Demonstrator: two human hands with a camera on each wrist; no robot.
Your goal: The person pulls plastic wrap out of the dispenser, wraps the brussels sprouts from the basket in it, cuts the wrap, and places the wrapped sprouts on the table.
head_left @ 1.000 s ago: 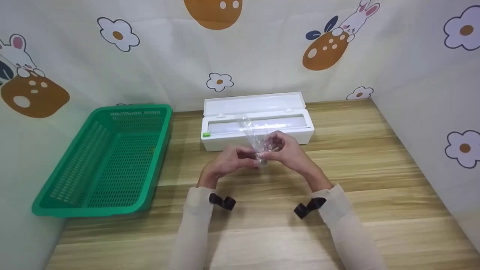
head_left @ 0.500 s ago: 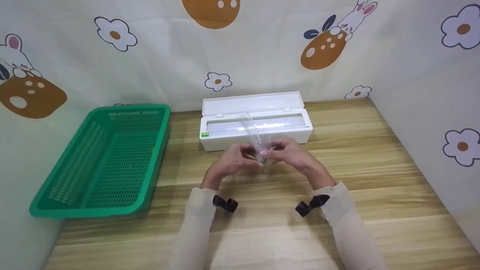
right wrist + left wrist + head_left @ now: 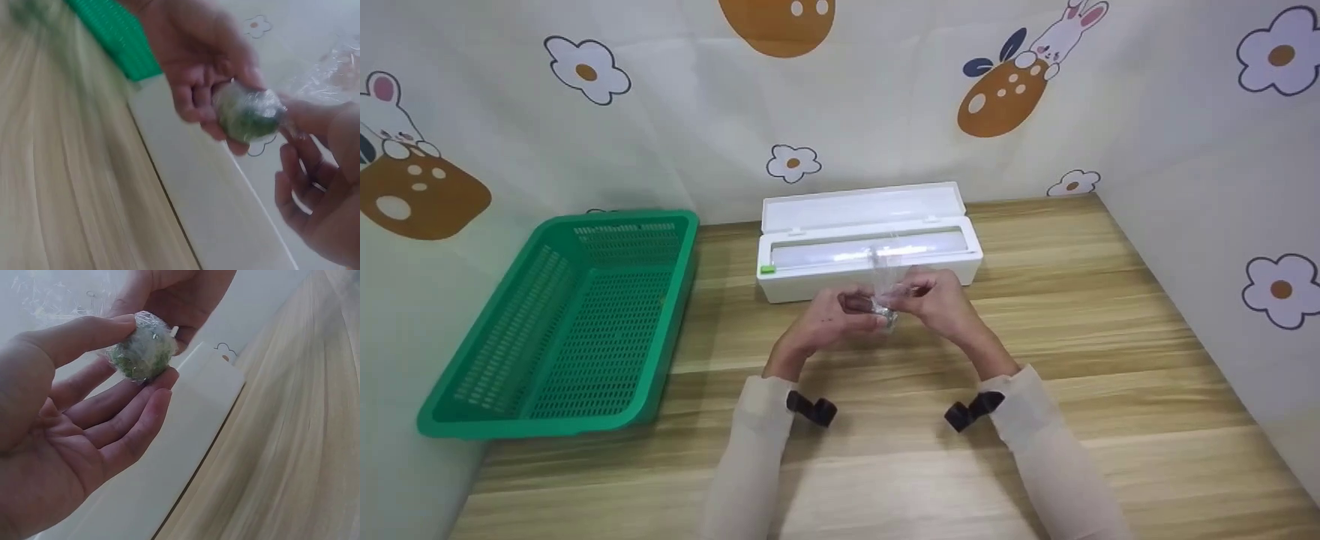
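A small, round, green bundle [image 3: 143, 351] is tightly wrapped in clear cling film, which blurs what kind of thing lies inside. My left hand [image 3: 826, 321] holds it between thumb and fingers, as the left wrist view shows. On its other side, my right hand [image 3: 941, 304] pinches the gathered film beside the bundle [image 3: 250, 115]. A loose tail of cling film [image 3: 883, 271] rises from between the hands and overlaps the white cling film dispenser [image 3: 799, 287] behind them. The dispenser's lid stands raised, and a roll shows inside.
A green plastic basket [image 3: 679, 322] stands on the left of the wooden table [image 3: 900, 465]. The dispenser sits near the back, by a wall cloth [image 3: 877, 97] printed with flowers and rabbits. A green slider [image 3: 767, 269] is at the dispenser's left end.
The film tail has swung from leaning left to nearly upright. My right hand's fingers have shifted around the gathered film, while the left hand keeps its hold. The basket and dispenser stay in place.
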